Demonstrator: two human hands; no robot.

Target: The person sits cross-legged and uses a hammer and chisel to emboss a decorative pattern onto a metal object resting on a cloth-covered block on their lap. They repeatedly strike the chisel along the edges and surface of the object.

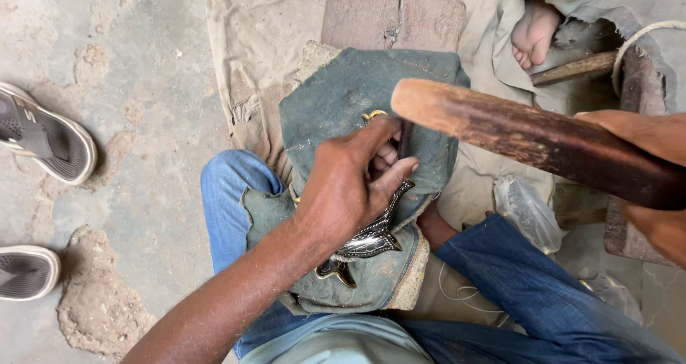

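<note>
- A thin dark metal punch [404, 140] is pinched upright between the thumb and fingertips [391, 175] of the left hand [348, 185], its tip hidden behind the fingers.
- Under that hand a shiny, embossed silver-and-black metal ornament [371, 239] is pressed flat on a worn grey-green leather pad [357, 100] laid over the lap and blue jeans [229, 192].
- A thick brown wooden handle [529, 139] is gripped by the right hand [654, 185], fingers wrapped closed around it, raised just beside and above the punch.
- A skewed blow could, by judgement, land on the left fingers, as they lie so close to the punch top; the ornament could also slide on the soft pad.
- Grey sandals [46, 139] lie well apart on the concrete floor [143, 85].
</note>
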